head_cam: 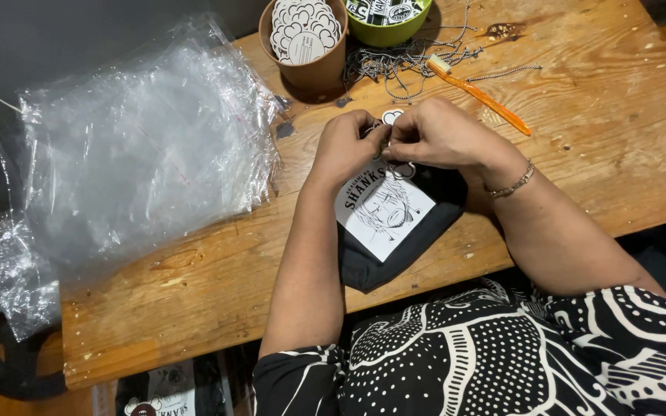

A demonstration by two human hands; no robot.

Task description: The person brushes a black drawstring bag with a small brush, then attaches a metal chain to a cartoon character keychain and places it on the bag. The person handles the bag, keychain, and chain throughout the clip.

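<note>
A: What is held by the hands?

B: A small white cut-out tag (pixel 392 115) and what looks like a thin bead chain are pinched between the fingertips of the left hand (pixel 346 146) and the right hand (pixel 437 135). Both sets of fingers are clenched tight around that small piece, knuckles touching. Whether the chain is threaded cannot be told.

A: Where is the black pouch?

B: The black pouch (pixel 395 223), printed with a white panel and a line-drawn face, is laid on the wooden table (pixel 580 154) just below the hands, at six o'clock from them, partly covered by the wrists.

A: And around them?

B: A heap of clear plastic bags (pixel 140 154) is seen at nine o'clock. At twelve o'clock a brown cup (pixel 306 65) filled with white tags is placed beside a green bowl (pixel 387 23). A tangle of chains (pixel 402 62) and an orange toothbrush (pixel 483 96) are found at one o'clock. A bracelet (pixel 512 183) is worn on the right wrist.
</note>
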